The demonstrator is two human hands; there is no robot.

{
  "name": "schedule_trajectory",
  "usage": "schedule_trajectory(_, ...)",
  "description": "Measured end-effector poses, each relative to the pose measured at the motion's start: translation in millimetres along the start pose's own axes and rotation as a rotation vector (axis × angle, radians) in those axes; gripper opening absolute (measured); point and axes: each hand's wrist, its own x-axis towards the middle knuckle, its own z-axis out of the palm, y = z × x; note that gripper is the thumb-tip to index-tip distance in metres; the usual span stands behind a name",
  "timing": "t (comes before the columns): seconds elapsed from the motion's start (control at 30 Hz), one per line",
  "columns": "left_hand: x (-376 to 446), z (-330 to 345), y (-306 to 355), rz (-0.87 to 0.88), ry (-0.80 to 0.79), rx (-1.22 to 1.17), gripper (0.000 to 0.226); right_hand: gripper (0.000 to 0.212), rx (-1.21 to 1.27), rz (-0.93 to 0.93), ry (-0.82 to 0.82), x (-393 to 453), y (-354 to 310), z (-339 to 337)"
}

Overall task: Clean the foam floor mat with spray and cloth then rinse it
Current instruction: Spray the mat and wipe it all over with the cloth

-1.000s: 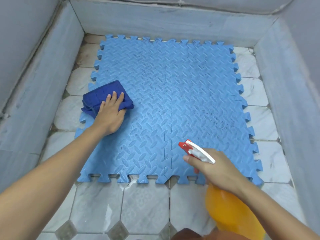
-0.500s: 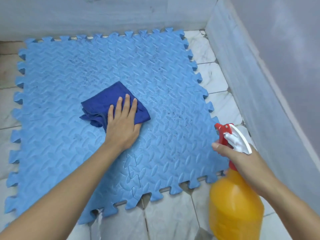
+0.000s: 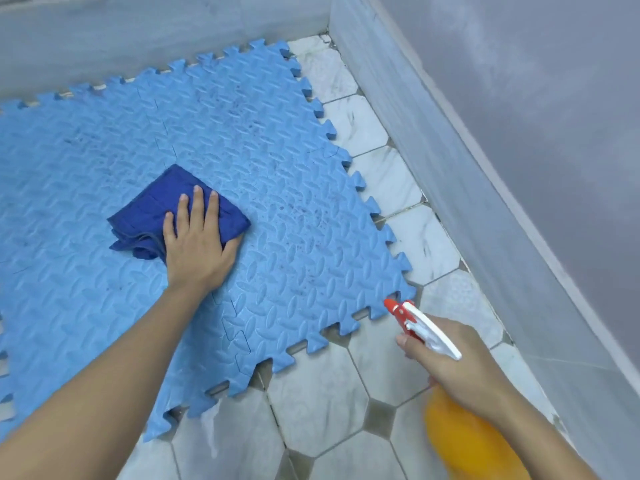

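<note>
A light blue foam mat (image 3: 277,168) of interlocking tiles lies flat on the tiled floor, with dark specks across its right half. My left hand (image 3: 197,247) presses flat on a folded dark blue cloth (image 3: 156,209) near the mat's middle. My right hand (image 3: 460,362) grips the neck of an orange spray bottle (image 3: 464,441). The bottle's red and white trigger head (image 3: 419,323) points at the mat's near right corner. The lower part of the bottle is cut off by the frame edge.
White marble floor tiles (image 3: 322,403) with small dark inserts surround the mat in front and on the right. A grey marble skirting and wall (image 3: 485,174) run along the right side, and another wall (image 3: 138,32) closes the far side.
My left hand has slid the cloth from the mat's left edge toward its middle. The view has swung right and the bottle has tilted so that its nozzle faces the mat's corner.
</note>
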Motion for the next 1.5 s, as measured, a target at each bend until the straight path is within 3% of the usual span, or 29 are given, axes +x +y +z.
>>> schedule_trajectory(0.1,2,8,-2,-0.014,0.102,0.019,0.081,0.052,-0.026,-0.068,-0.002,7,3,10)
schedule_trajectory(0.27,-6,-13,3,-0.003,-0.04,-0.1,0.082,0.015,0.144,-0.194,0.002,7,-30,-3)
schedule_trajectory(0.4,-31,-21,27,0.147,-0.01,-0.107,0.079,0.028,0.089,-0.304,0.162,18,-58,8)
schedule_trajectory(0.57,-42,-27,49,0.41,-0.058,0.056,0.086,0.03,0.104,-0.255,0.147,32,-68,4)
schedule_trajectory(0.8,-47,-27,108,0.51,-0.043,0.001,0.085,0.028,0.107,-0.2,0.247,9,-27,-15)
schedule_trajectory(0.93,-53,-30,142,0.598,-0.004,-0.032,0.082,0.005,0.23,-0.212,0.361,-10,3,-46)
schedule_trajectory(1.03,-57,-30,169,0.633,0.013,-0.09,0.082,0.015,0.307,-0.254,0.508,-14,21,-64)
schedule_trajectory(1.27,-66,-24,190,0.72,0.021,-0.058,0.083,0.014,0.34,-0.3,0.805,-10,40,-72)
schedule_trajectory(1.4,-66,-22,178,0.687,0.014,-0.051,0.082,0.023,0.355,-0.257,0.805,-13,45,-61)
schedule_trajectory(1.5,-61,-24,163,0.65,0.013,-0.037,0.082,0.041,0.372,-0.272,0.781,-23,52,-45)
